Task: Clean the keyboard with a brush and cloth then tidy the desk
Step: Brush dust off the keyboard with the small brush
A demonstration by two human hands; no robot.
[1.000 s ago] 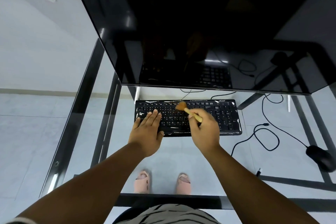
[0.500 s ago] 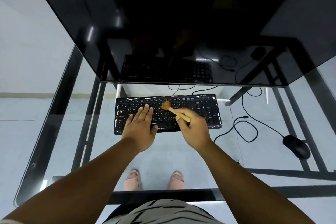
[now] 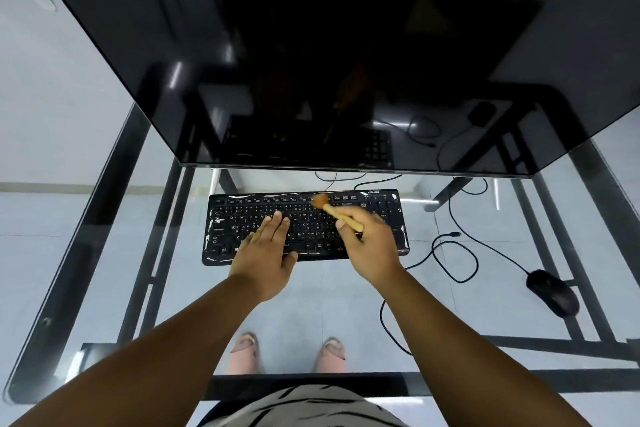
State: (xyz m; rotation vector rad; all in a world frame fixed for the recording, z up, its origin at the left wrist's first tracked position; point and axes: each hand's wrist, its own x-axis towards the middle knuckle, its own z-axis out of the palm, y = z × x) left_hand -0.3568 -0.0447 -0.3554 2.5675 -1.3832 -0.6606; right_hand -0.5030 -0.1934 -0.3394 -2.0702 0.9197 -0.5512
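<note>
Glass desk (image 3: 104, 253): black keyboard (image 3: 304, 227) (glare-streaked), left hand (image 3: 268, 253) flat, right hand (image 3: 372, 246) pinching tan brush (image 3: 337, 211).

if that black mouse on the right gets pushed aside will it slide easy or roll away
The mouse would probably slide easily, since it sits on smooth glass desk. Rolling seems unlikely: its low, rounded body looks flat-bottomed. Its attached cable lies loosely looped, so it may drag or snag a little.

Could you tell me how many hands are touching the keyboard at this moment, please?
1. The left hand lies flat on the keyboard, left of centre. The right hand hovers over its right half, holding a brush whose bristles meet the top row.
</note>
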